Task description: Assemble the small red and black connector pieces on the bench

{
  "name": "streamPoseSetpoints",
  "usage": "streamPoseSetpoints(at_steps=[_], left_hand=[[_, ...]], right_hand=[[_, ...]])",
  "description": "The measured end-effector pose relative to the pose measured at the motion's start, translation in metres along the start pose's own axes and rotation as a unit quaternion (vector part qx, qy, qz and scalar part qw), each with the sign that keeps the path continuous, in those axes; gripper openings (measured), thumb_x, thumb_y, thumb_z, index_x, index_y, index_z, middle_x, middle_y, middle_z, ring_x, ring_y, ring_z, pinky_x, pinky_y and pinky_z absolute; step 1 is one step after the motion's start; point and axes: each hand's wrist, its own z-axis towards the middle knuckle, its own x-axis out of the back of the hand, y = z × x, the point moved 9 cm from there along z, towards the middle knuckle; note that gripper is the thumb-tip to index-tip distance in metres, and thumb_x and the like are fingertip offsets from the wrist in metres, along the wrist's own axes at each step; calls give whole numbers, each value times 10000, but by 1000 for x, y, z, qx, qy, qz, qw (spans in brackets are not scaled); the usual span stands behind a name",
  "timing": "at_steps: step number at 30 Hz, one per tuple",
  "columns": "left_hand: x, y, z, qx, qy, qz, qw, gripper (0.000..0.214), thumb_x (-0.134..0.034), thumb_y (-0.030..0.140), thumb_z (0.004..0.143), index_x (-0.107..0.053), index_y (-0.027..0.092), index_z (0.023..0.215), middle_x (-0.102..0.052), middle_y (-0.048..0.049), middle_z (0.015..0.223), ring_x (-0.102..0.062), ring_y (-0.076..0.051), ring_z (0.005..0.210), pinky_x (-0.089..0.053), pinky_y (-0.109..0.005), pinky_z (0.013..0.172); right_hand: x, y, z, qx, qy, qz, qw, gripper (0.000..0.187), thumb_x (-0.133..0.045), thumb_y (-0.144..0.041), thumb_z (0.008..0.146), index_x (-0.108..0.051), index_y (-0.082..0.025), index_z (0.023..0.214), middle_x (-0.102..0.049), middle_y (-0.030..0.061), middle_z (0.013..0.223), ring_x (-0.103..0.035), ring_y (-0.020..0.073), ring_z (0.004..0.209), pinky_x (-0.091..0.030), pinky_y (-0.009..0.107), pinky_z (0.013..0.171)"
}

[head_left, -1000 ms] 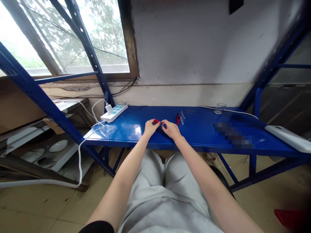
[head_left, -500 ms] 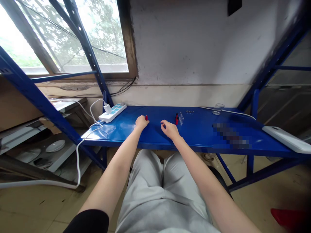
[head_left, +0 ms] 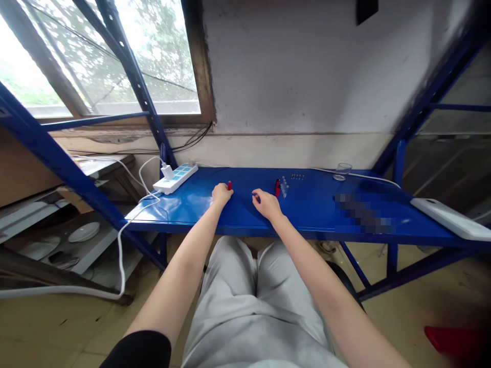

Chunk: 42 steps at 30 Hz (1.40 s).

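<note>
My left hand [head_left: 221, 194] is over the blue table [head_left: 245, 176], its fingers closed around a small upright red piece [head_left: 229, 185] whose top sticks out. To its right, my right hand [head_left: 266, 203] hovers near the table's front with thumb and fingers curled together. Something dark shows between those fingertips, too small to make out. Just beyond the right hand lie small red and black pieces [head_left: 277, 187]. Beside them is a group of small clear pieces [head_left: 284, 187]. Behind these, several tiny metallic pieces [head_left: 297, 177] form a row.
A white power strip [head_left: 176, 179] with a plugged-in cable lies at the table's left end. Toward the right are a clear glass [head_left: 342, 172], a pixelated dark item [head_left: 362, 213] and a white flat object [head_left: 452, 219]. Blue metal posts [head_left: 132, 66] frame the table.
The whole view has shifted slightly. Both hands keep nearly the same pose and place, the left still on the red piece.
</note>
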Motion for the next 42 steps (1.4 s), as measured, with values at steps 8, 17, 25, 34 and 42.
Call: streamPoseSetpoints(at_steps=[8,17,25,34,42], left_hand=[[33,7,-25,-47,116,-126,984,274,-639,310,682,-488,179,869,-564,-29,783,-544,-151,726,-423,-266,668],[7,137,-105,-429,33,-97,898,335,-448,242,840,-495,195,1169,-565,-93,1085,-512,-211,1005,-384,-341,896],[-53,172,-111,-437,-13,53,898,492,-369,209,870,-342,227,1361,-494,-111,1240,-469,-247,1045,-380,-367,834],[-62,179,-102,-410,13,88,908,348,-342,151,872,-617,159,1085,-605,-115,1000,-507,-240,927,-384,-366,786],[-46,150,-77,-304,7,-53,951,198,-494,197,836,-678,175,909,-664,-64,944,-559,-191,896,-422,-316,819]], right_hand=[[54,25,-9,-79,171,64,980,257,-324,-360,886,-499,-175,917,-596,63,761,-562,155,694,-405,255,670],[86,120,-33,-288,254,52,922,263,-364,-244,802,-427,-155,1041,-577,80,857,-542,187,790,-383,302,719],[58,133,-39,-345,130,-5,930,195,-491,-235,685,-596,-174,836,-601,110,979,-480,289,996,-333,442,832],[48,135,-36,-332,79,-34,939,257,-516,-326,683,-636,-172,849,-608,113,955,-468,289,972,-328,447,811],[35,138,-33,-342,6,-55,938,283,-560,-378,689,-668,-198,880,-623,83,1015,-466,282,1009,-318,422,821]])
